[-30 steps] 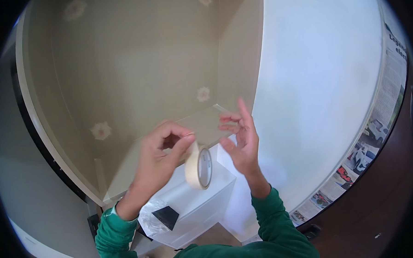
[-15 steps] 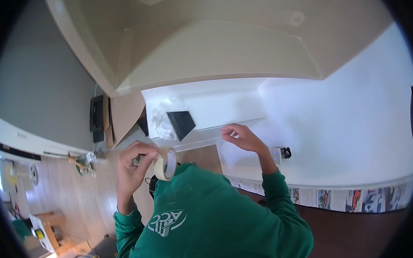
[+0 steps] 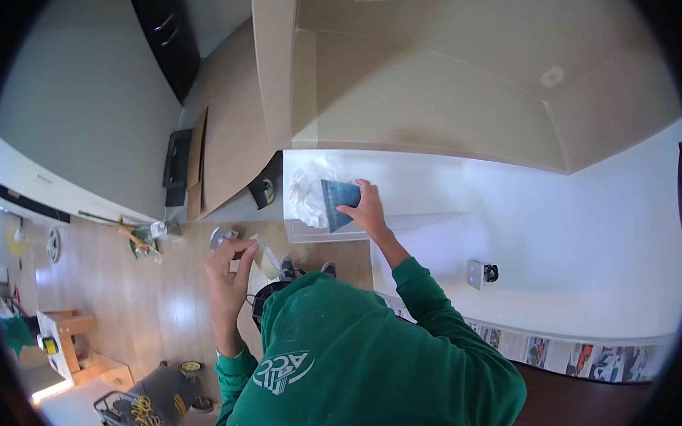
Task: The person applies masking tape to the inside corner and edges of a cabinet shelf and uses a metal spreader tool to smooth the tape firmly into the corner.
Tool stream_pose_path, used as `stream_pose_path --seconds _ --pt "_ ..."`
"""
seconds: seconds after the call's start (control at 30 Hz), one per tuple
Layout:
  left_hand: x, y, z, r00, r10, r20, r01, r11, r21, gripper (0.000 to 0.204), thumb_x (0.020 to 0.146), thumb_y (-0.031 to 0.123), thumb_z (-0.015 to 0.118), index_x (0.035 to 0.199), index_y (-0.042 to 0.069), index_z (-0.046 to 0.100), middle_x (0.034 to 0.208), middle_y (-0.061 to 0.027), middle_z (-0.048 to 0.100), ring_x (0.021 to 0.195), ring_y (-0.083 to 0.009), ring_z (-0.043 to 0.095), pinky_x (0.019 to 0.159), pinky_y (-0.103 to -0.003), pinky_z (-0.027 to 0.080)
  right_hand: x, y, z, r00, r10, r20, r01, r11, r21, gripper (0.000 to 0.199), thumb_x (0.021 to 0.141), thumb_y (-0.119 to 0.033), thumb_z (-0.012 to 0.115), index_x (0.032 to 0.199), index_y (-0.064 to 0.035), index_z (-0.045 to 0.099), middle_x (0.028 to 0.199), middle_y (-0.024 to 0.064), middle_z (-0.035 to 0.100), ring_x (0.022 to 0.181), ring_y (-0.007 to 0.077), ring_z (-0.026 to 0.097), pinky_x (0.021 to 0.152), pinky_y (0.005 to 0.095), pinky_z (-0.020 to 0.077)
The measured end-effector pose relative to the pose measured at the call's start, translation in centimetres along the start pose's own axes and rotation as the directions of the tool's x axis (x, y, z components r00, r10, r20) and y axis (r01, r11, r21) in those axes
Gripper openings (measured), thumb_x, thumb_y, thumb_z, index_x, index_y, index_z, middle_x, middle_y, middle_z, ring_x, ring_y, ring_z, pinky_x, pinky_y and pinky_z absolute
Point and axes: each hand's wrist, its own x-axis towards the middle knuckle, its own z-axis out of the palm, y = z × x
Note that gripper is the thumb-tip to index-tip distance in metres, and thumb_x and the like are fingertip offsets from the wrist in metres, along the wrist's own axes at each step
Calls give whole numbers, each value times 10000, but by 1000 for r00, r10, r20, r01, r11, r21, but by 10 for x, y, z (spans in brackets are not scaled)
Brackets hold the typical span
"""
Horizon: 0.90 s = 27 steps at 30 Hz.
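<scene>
The left hand is pinching the tape roll at nine o'clock, keeping it clear of the work; the right hand is pressing a dark scraper flat on the white ledge at twelve, beside crumpled plastic; half a second ago both hands were stretching tape between them.
</scene>
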Motion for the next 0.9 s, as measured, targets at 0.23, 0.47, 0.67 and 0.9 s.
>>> stream_pose_path --seconds 0.23,0.47,0.67,0.9 --pt "32 -18 18 988 -76 135 93 988 -124 77 904 45 717 934 -25 709 868 -119 717 758 -184 665 737 -316 523 -51 -26 -76 930 198 310 -358 686 633 260 959 -146 692 1165 7 648 962 12 666 853 101 595 769 273 484" --pt "79 -28 51 941 71 331 5 975 -222 82 900 39 704 901 -41 685 775 -94 639 689 -149 593 653 -281 478 -119 -157 -304 927 -178 331 35 918 394 223 965 -24 650 1178 39 651 1155 119 687 1102 213 625 959 340 481" --pt "95 -27 54 902 92 422 15 970 -245 206 978 179 681 956 -25 679 839 -77 664 781 -159 616 725 -307 508 -153 -229 -536 565 48 -824 650 589 480 396 967 -106 667 1335 -16 551 1226 96 667 1116 192 646 1005 337 511" --pt "86 -45 65 911 117 395 31 937 -349 72 975 -1 632 1001 -52 674 901 -89 680 796 -150 617 758 -298 546 -54 -317 -673 320 -935 -152 -528 -42 -848 388 850 17 615 1183 -142 734 1043 63 669 942 267 636 802 394 505"
